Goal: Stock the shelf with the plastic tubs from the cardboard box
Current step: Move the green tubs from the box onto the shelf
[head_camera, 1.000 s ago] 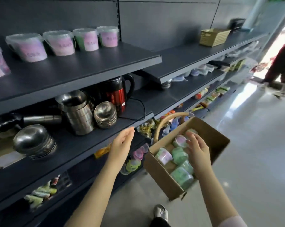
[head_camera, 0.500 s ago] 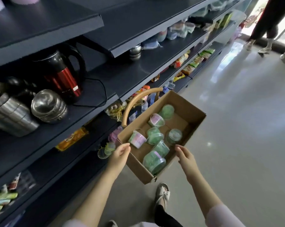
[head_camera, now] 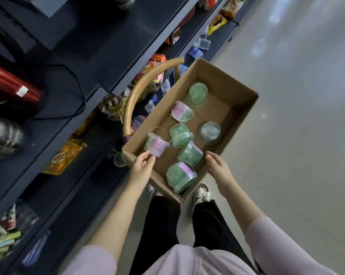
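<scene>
An open cardboard box [head_camera: 238,96] sits on the floor by the dark shelf unit [head_camera: 100,48]. Inside lie several clear plastic tubs with green contents and pink labels. My left hand [head_camera: 142,168] is over the box's near left corner, its fingertips touching the nearest pink-labelled tub [head_camera: 156,144]. My right hand [head_camera: 219,171] hovers at the box's near right edge, fingers relaxed and holding nothing, next to a green tub [head_camera: 190,153]. Another tub [head_camera: 180,175] lies on its side at the box's near end.
A tan basket handle [head_camera: 137,96] arcs up beside the box's left wall. The shelves hold a red kettle [head_camera: 11,84], steel bowls [head_camera: 3,135] and snack packets [head_camera: 65,155]. My feet [head_camera: 202,192] stand just behind the box. Grey floor [head_camera: 296,96] lies to the right.
My view has tilted down from the upper shelves to the box. Both hands have dropped to the box's near end, and the left now touches a tub.
</scene>
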A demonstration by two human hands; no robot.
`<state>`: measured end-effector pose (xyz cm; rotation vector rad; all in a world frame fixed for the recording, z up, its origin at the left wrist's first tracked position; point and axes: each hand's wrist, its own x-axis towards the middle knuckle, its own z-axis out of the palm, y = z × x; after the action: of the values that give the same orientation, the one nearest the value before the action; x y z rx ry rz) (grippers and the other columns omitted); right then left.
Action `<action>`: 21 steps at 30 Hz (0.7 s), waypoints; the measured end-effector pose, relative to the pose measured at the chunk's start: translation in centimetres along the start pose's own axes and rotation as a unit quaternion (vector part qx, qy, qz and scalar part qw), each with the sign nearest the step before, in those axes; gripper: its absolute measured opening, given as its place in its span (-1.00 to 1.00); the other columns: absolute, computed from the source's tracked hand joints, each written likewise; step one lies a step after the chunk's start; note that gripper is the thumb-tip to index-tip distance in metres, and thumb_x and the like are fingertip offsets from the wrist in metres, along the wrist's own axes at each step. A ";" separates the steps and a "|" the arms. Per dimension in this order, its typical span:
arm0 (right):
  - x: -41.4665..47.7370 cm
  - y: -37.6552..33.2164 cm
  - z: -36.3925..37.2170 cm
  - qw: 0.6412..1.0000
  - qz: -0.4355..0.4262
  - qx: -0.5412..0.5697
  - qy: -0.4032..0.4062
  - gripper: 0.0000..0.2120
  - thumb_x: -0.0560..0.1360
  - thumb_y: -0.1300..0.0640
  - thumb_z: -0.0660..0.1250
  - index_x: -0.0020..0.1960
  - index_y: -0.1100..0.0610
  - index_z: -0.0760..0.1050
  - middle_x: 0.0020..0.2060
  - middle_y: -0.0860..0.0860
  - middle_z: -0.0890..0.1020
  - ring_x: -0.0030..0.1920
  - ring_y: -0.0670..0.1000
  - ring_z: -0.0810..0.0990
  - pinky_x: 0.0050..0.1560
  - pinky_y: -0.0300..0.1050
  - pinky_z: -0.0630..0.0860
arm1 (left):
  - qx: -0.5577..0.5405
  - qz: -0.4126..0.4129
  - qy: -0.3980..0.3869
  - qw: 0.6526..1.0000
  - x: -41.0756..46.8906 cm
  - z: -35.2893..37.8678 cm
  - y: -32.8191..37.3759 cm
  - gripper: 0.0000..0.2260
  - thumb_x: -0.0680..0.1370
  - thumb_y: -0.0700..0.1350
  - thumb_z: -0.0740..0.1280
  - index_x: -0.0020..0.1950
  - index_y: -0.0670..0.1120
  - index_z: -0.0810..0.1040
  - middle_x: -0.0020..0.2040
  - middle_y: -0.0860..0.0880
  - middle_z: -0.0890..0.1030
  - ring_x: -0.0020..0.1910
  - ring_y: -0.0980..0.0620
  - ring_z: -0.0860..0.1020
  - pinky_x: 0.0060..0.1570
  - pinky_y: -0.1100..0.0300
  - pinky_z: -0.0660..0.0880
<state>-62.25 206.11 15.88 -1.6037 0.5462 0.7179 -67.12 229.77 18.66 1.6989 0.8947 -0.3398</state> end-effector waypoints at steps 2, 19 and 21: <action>2.2 0.6 0.8 1.000 0.011 0.006 0.006 -0.56 0.63 0.00 0.22 0.47 0.11 0.34 0.37 0.01 0.47 0.33 -0.03 0.44 0.29 -0.15 0.38 | 0.003 -0.013 0.000 1.000 3.0 0.2 -0.4 -0.62 0.59 0.05 0.28 0.40 0.04 0.40 0.40 0.01 0.42 0.35 0.07 0.38 0.17 0.21 0.29; 14.9 5.0 7.1 0.984 0.114 -0.016 0.136 -0.32 0.48 -0.12 0.41 0.51 0.02 0.26 0.46 -0.01 0.36 0.36 -0.04 0.39 0.23 -0.18 0.36 | 0.005 -0.265 -0.091 0.960 22.5 2.4 -5.9 -0.02 0.37 0.42 0.32 0.58 0.09 -0.14 0.57 0.02 0.09 0.47 -0.10 0.23 0.32 -0.12 0.30; 15.1 5.4 7.8 0.982 0.118 -0.033 0.144 -0.35 0.45 -0.15 0.43 0.46 0.00 0.32 0.43 -0.01 0.36 0.35 -0.03 0.41 0.29 -0.12 0.39 | 0.019 -0.265 -0.076 0.961 22.9 3.0 -6.2 -0.01 0.33 0.43 0.33 0.57 0.10 -0.09 0.56 0.01 0.13 0.45 -0.11 0.27 0.35 -0.12 0.31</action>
<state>-56.65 213.68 0.78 -1.7345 0.9444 0.6884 -55.49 236.38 -1.18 1.4217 1.2269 -0.8390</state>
